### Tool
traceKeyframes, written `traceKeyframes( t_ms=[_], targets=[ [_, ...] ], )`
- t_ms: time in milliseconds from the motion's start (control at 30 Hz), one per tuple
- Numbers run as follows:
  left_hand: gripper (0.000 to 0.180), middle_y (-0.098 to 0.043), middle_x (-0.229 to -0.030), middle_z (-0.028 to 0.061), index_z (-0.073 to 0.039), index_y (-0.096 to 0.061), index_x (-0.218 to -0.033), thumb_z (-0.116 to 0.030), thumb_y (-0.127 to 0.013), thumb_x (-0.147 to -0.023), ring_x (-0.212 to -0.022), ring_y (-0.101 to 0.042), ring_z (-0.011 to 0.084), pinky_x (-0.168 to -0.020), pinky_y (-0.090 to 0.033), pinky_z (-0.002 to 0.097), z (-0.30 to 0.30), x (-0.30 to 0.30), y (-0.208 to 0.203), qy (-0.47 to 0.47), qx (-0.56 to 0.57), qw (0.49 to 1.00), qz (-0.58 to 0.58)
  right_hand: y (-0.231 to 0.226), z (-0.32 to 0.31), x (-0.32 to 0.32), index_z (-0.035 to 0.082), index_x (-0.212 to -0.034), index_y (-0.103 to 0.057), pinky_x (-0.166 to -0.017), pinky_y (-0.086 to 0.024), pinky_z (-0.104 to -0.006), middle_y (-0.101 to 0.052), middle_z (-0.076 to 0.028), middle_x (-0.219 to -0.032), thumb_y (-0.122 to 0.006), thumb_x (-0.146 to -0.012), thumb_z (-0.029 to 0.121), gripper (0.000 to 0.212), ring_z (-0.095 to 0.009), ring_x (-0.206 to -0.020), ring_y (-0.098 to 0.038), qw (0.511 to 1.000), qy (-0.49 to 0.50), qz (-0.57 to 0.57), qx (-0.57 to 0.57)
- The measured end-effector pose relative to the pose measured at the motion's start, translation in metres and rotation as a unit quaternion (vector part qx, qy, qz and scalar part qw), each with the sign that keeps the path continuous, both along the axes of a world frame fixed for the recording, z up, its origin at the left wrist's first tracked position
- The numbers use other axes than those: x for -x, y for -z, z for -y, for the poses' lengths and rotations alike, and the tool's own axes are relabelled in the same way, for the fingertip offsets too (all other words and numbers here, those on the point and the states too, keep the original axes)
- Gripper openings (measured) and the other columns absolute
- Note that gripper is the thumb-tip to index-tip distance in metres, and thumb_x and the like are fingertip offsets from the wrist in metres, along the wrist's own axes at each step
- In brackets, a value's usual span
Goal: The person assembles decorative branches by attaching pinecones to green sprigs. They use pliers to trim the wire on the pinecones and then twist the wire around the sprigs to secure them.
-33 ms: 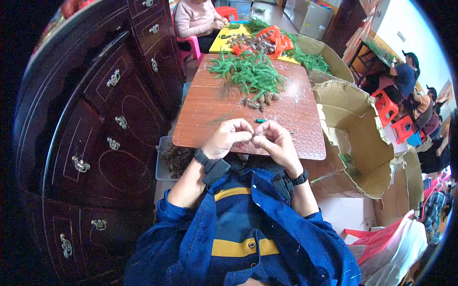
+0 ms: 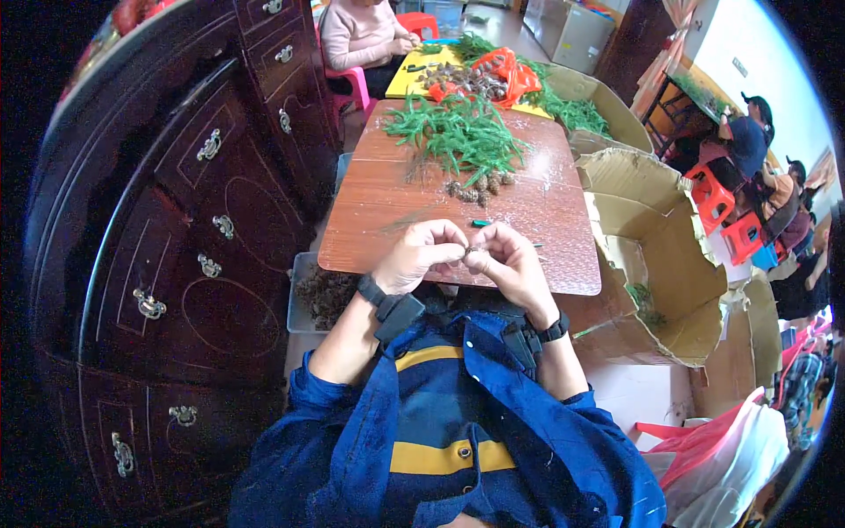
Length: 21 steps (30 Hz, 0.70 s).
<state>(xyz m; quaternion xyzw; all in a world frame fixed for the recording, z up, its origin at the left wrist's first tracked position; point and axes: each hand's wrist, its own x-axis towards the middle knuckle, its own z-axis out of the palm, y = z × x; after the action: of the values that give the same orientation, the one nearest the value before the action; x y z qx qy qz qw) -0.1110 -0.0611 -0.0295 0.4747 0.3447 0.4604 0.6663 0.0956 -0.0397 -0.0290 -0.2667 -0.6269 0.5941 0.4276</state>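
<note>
Left hand (image 2: pixel 421 257) and right hand (image 2: pixel 518 271) raised over the near edge of the reddish-brown worktop (image 2: pixel 361 207), fingertips almost meeting. Both pinched down, thumb to forefinger, on a small brown piece (image 2: pixel 473 249); the fingers cover most of it, so its shape and kind are hard to make out, as is how the grip is shared. Remaining fingers curled, partly out of sight. Each wrist carries a dark strap with a boxy unit. Just beyond the hands, a green-handled tool (image 2: pixel 481 223), its length mostly hidden by the right hand; a thin tip shows right of the knuckles, perhaps part of the same tool. Further up the worktop, a cluster of brown cones (image 2: pixel 480 190) touching the lower edge of a heap of green sprigs (image 2: pixel 462 132); number of sprigs impossible to count, some cones tucked under. Left of the worktop, below it, a clear bin (image 2: pixel 291 308) of brown pieces, its right side screened by the forearm and worktop. Right, an open cardboard box (image 2: pixel 695 255), a little greenery low inside, near wall hiding part of the floor of it. Beyond, a yellow worktop (image 2: pixel 403 85) with a red bag (image 2: pixel 521 81) bunched among cones; a seated person in pink (image 2: pixel 363 37) beside it, head cut off by the frame. People at far right small, bent by the lens rim.
</note>
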Motion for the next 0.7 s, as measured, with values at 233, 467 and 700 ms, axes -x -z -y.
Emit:
traceKeyframes(
  t_ms=[233, 467, 700],
  targets=[
    [0.005, -0.069, -0.085, -0.0007, -0.004, -0.069, -0.094, -0.008, -0.069, -0.091, -0.072, -0.063, 0.0064, -0.066, -0.052, 0.0232, -0.007, -0.019, -0.005, -0.068, -0.155, 0.979, -0.11, -0.011, -0.007, -0.016, 0.005, -0.103, -0.059, -0.067, -0.052, -0.0215, -0.066, 0.0, -0.09, -0.07, -0.096, 0.013, 0.015, -0.006, -0.077, -0.063, 0.999, -0.034, -0.005, 0.036],
    [0.003, -0.07, -0.083, 0.0002, -0.001, -0.072, -0.089, -0.003, -0.071, -0.087, -0.069, -0.062, 0.0052, -0.065, -0.051, 0.0235, -0.015, -0.059, -0.026, -0.173, -0.32, 0.901, -0.237, -0.021, -0.03, -0.054, 0.007, -0.105, -0.06, -0.066, -0.052, -0.0223, -0.068, -0.003, -0.09, -0.062, -0.102, 0.024, 0.017, -0.009, -0.075, -0.065, 0.984, -0.133, -0.031, 0.119],
    [0.047, -0.067, -0.111, 0.0091, -0.004, -0.063, -0.123, -0.011, -0.079, -0.079, -0.1, -0.065, 0.0151, -0.083, -0.054, 0.0295, -0.051, -0.094, -0.019, -0.118, -0.201, 0.948, -0.217, -0.035, -0.045, -0.097, 0.008, -0.11, -0.061, -0.068, -0.053, -0.0231, -0.066, -0.003, -0.086, -0.059, -0.103, 0.026, 0.02, -0.01, -0.074, -0.064, 0.996, 0.019, -0.062, 0.065]
  ],
)
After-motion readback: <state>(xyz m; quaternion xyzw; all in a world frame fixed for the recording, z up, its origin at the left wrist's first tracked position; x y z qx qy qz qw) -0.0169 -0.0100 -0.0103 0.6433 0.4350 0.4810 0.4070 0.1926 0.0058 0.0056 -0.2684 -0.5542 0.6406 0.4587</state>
